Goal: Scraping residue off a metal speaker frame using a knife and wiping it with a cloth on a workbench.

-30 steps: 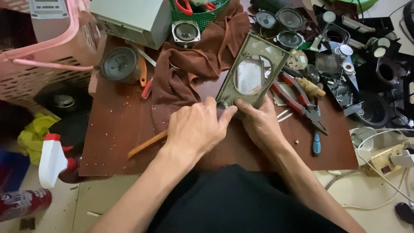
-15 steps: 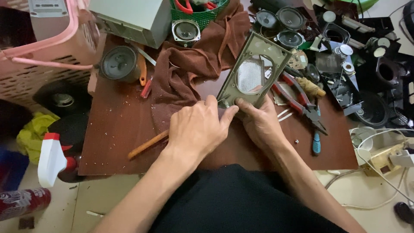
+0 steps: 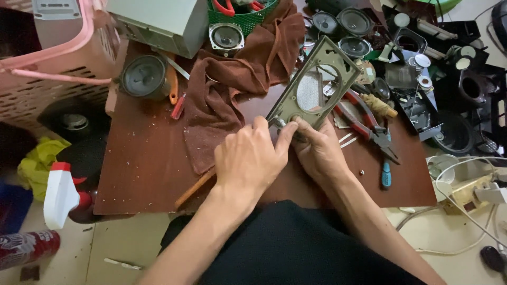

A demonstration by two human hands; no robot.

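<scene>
we see bare brown table (image 3: 142, 169) at the left, with a brown cloth (image 3: 232, 89) beside it. our left hand (image 3: 251, 158) and right hand (image 3: 319, 153) meet at the near end of the olive speaker panel (image 3: 316, 87), fingers pinched closed on its lower edge. its long axis runs from our hands up and rightward, far end raised. red pliers (image 3: 364, 124) and a blue screwdriver (image 3: 386, 175) crowd the right side
</scene>
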